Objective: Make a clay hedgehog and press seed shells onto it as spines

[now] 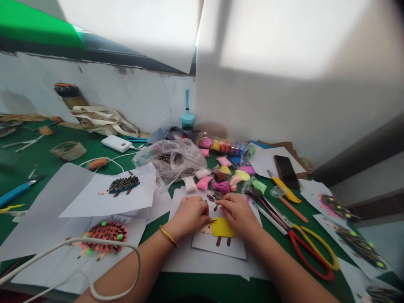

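Observation:
On a small white sheet (202, 246) lies a hedgehog picture with a yellow clay body (223, 228), a pale face and brown legs. My left hand (191, 212), with a gold bangle at the wrist, is closed in a pinch by the hedgehog's head. At its fingertips a dark sunflower seed (214, 221) touches the upper edge of the yellow clay. My right hand (238, 212) lies over the right side of the picture, its fingers stretched loosely leftward and the thumb hidden. Just beyond its fingertips are several loose striped sunflower seeds (215, 196).
A plastic bag of sunflower seeds (170, 162) and several coloured clay packets (221, 186) lie beyond my hands. To the right are scissors (311, 250), a yellow cutter (285, 189) and a phone (286, 171). Finished hedgehog pictures (105, 236) and a white cable (139, 261) are left.

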Tool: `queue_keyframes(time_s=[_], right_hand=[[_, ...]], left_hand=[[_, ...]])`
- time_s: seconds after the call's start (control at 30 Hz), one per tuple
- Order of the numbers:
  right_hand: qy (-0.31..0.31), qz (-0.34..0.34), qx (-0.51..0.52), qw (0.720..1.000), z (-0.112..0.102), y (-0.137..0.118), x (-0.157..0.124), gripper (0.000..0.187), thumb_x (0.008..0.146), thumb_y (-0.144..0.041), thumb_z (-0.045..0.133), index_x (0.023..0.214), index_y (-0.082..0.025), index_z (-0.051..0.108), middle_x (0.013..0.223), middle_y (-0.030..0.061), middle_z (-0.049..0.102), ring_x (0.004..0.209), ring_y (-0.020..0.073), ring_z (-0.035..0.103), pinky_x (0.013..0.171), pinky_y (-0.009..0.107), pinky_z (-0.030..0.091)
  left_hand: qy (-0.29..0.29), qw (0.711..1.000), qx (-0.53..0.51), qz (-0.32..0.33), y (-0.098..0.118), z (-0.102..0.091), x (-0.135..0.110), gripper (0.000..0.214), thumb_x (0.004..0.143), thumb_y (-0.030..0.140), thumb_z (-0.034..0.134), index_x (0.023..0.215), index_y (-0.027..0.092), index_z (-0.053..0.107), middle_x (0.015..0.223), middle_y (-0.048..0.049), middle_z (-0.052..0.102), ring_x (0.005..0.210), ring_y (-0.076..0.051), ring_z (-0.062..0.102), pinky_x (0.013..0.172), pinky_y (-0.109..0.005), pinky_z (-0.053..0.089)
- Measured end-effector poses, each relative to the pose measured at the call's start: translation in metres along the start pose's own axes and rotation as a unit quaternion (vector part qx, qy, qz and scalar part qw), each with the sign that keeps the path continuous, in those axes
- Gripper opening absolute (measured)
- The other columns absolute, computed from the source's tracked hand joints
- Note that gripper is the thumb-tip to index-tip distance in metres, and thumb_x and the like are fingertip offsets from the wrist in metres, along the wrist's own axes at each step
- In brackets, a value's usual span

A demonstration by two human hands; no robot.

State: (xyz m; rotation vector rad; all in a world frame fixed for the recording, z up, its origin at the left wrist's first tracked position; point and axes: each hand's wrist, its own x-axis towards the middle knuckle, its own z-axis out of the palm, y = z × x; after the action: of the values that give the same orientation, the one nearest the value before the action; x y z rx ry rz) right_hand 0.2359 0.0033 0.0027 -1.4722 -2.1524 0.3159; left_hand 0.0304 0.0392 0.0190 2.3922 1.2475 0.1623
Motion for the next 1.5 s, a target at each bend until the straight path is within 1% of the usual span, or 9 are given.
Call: queue_keyframes(time_s=[0.07, 0.17, 0.33, 0.53, 0.67, 0.77, 0.87, 1.03, 1.5], right_hand=[[-0.010, 0.003, -0.026, 1.000, 0.001, 0.000, 0.004, 0.024, 0.088, -0.015, 0.058, 0.105, -0.026, 0.072, 0.097, 0.0053, 0.062, 0.094, 0.0218, 0.053, 0.083, 0.037, 0.041], [-0.028, 0.009, -0.046, 0.999, 0.004, -0.003, 0.008, 0.014, 0.086, -0.017, 0.064, 0.091, -0.026, 0.074, 0.094, 0.0041, 0.063, 0.093, 0.0213, 0.053, 0.083, 0.036, 0.040], [-0.020, 0.017, -0.049, 0.998, 0.006, -0.002, 0.008, 0.010, 0.087, -0.017, 0.062, 0.080, -0.022, 0.069, 0.095, 0.0046, 0.063, 0.093, 0.0206, 0.053, 0.083, 0.035, 0.040], [-0.006, 0.026, -0.019, 0.999, 0.001, -0.003, 0.005, 0.011, 0.088, -0.014, 0.054, 0.085, -0.020, 0.064, 0.086, 0.0041, 0.064, 0.085, 0.0197, 0.055, 0.077, 0.032, 0.041], [-0.030, 0.039, 0.046, 0.998, -0.004, -0.010, -0.007, 0.015, 0.090, -0.017, 0.051, 0.087, -0.022, 0.064, 0.087, 0.0027, 0.066, 0.085, 0.0193, 0.057, 0.076, 0.031, 0.042], [-0.058, 0.024, 0.068, 0.996, -0.006, -0.017, -0.015, 0.017, 0.087, -0.013, 0.051, 0.088, -0.022, 0.065, 0.088, 0.0021, 0.066, 0.085, 0.0185, 0.058, 0.076, 0.031, 0.042], [-0.069, 0.004, 0.067, 0.995, -0.007, -0.023, -0.018, 0.016, 0.084, -0.011, 0.053, 0.085, -0.022, 0.065, 0.084, 0.0018, 0.066, 0.083, 0.0181, 0.058, 0.075, 0.030, 0.042], [-0.058, -0.028, 0.031, 0.997, -0.003, -0.029, -0.016, 0.015, 0.083, -0.011, 0.057, 0.083, -0.021, 0.068, 0.083, 0.0029, 0.067, 0.081, 0.0189, 0.058, 0.076, 0.032, 0.041], [-0.044, -0.031, -0.017, 0.998, 0.007, -0.031, -0.017, 0.013, 0.085, -0.012, 0.059, 0.081, -0.020, 0.069, 0.080, 0.0034, 0.064, 0.080, 0.0180, 0.055, 0.075, 0.030, 0.038]], left_hand=[[-0.002, 1.000, -0.004, 0.001, 0.000, -0.001, 0.000, 0.018, 0.078, 0.040, 0.072, 0.081, 0.022, 0.070, 0.090, -0.0024, 0.066, 0.092, -0.021, 0.060, 0.080, -0.032, 0.037], [0.001, 1.000, -0.008, 0.005, 0.000, -0.003, 0.000, 0.017, 0.079, 0.039, 0.072, 0.082, 0.023, 0.070, 0.090, -0.0019, 0.066, 0.091, -0.020, 0.060, 0.078, -0.031, 0.037], [0.007, 1.000, 0.000, 0.007, 0.001, -0.002, -0.001, 0.018, 0.078, 0.040, 0.072, 0.081, 0.023, 0.070, 0.087, -0.0018, 0.065, 0.089, -0.020, 0.060, 0.077, -0.031, 0.037], [0.004, 1.000, 0.002, -0.003, 0.001, 0.000, 0.000, 0.018, 0.077, 0.040, 0.073, 0.080, 0.022, 0.070, 0.089, -0.0030, 0.066, 0.089, -0.021, 0.060, 0.078, -0.032, 0.037], [0.013, 1.000, 0.000, 0.008, -0.001, 0.000, 0.000, 0.017, 0.077, 0.039, 0.073, 0.079, 0.022, 0.070, 0.087, -0.0017, 0.066, 0.087, -0.020, 0.060, 0.076, -0.031, 0.036], [0.017, 1.000, -0.010, 0.014, -0.004, 0.000, 0.000, 0.014, 0.078, 0.036, 0.072, 0.079, 0.022, 0.069, 0.086, -0.0009, 0.066, 0.086, -0.019, 0.060, 0.075, -0.030, 0.036], [0.018, 1.000, -0.014, 0.019, -0.006, 0.001, 0.001, 0.010, 0.079, 0.033, 0.070, 0.080, 0.023, 0.069, 0.086, -0.0005, 0.066, 0.086, -0.018, 0.060, 0.075, -0.029, 0.037], [0.018, 0.999, -0.017, 0.020, -0.008, 0.001, 0.000, 0.008, 0.079, 0.031, 0.070, 0.081, 0.024, 0.069, 0.087, 0.0007, 0.066, 0.086, -0.017, 0.060, 0.076, -0.029, 0.038], [0.023, 0.999, -0.008, 0.024, -0.008, 0.002, 0.000, 0.007, 0.079, 0.031, 0.070, 0.079, 0.024, 0.069, 0.086, 0.0004, 0.066, 0.086, -0.018, 0.061, 0.075, -0.029, 0.037]])
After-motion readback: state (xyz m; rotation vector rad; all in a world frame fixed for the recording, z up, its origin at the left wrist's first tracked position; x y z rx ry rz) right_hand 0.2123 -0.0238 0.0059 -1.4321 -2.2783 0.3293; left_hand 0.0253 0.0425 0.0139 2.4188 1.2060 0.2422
